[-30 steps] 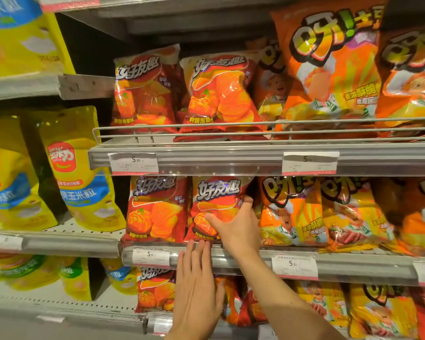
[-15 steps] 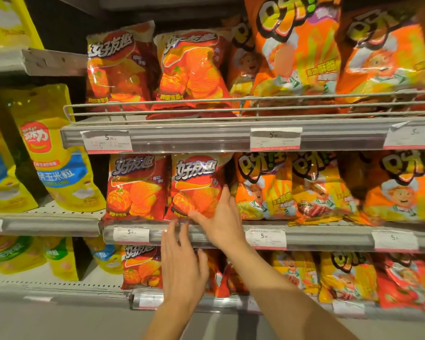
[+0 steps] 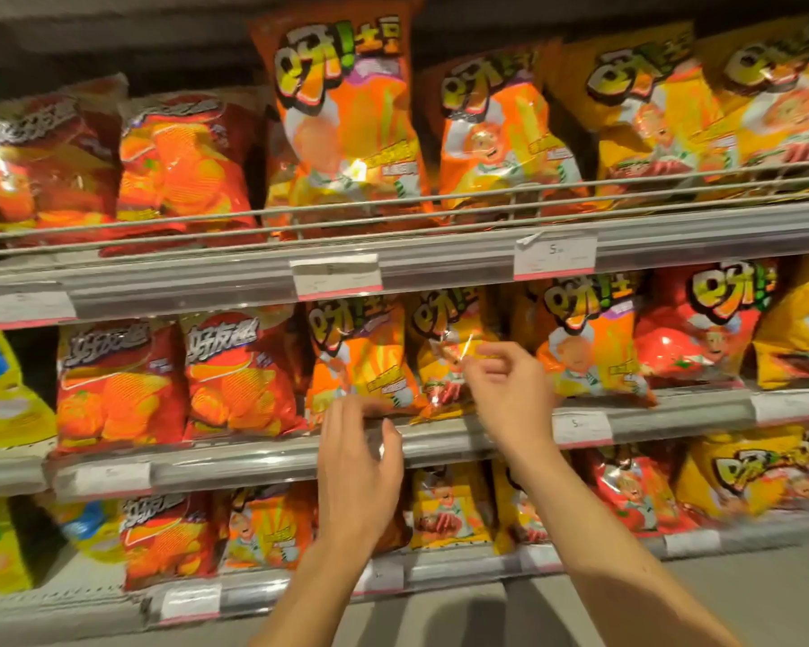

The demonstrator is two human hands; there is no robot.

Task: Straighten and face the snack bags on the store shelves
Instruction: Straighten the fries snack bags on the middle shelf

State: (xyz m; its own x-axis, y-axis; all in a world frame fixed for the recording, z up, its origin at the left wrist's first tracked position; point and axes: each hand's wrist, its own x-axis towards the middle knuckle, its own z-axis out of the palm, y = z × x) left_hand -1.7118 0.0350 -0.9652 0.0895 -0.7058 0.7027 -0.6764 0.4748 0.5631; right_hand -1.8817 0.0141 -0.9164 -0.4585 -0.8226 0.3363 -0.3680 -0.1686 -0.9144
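Observation:
Rows of snack bags stand on three shelves, and the view is blurred. On the middle shelf, two red bags [image 3: 239, 375] stand at the left, then an orange bag [image 3: 360, 361] and a yellow bag [image 3: 440, 329]. My right hand [image 3: 510, 389] is raised in front of the yellow bag with its fingers curled at the bag's face; whether it pinches the bag is unclear. My left hand [image 3: 360, 459] hovers at the shelf rail [image 3: 253, 459] below the orange bag, fingers loosely curled and holding nothing.
A tall orange bag [image 3: 342, 109] sticks up above its neighbours on the upper shelf behind a wire guard [image 3: 206, 231]. More orange, red and yellow bags fill the right side [image 3: 701, 333] and the bottom shelf [image 3: 444, 506]. Yellow bags [image 3: 5, 403] stand on the left unit.
Both hands moved right, off the red bag and the rail beneath it, over to the orange and yellow bags. The view swung right and closer. My fingers have curled.

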